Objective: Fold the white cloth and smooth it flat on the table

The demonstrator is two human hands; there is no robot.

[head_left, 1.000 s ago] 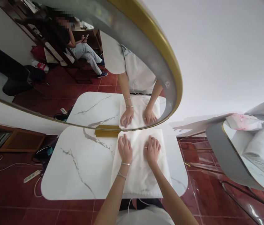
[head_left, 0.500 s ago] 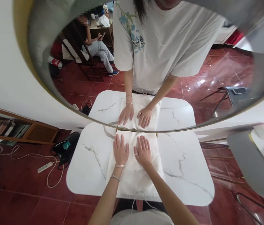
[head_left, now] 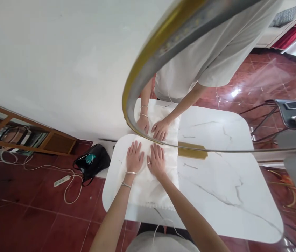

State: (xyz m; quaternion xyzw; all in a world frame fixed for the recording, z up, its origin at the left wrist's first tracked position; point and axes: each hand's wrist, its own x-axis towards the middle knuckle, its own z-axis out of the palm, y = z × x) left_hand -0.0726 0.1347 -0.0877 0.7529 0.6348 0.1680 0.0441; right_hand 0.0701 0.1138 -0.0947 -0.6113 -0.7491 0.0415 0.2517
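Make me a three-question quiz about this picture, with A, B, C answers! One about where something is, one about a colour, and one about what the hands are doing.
1. Where does the black bag sit?
A. On the table
B. On the floor left of the table
C. On a chair

2. What colour is the mirror's rim?
A. Gold
B. Blue
C. Black

3. How are the two hands?
A. Closed in fists
B. Pinching the cloth's corners
C. Flat on the cloth, fingers spread

Answers:
1 B: the black bag lies on the red floor tiles by the table.
2 A: the mirror's rim is gold.
3 C: the left hand and right hand press palms down on the white cloth.
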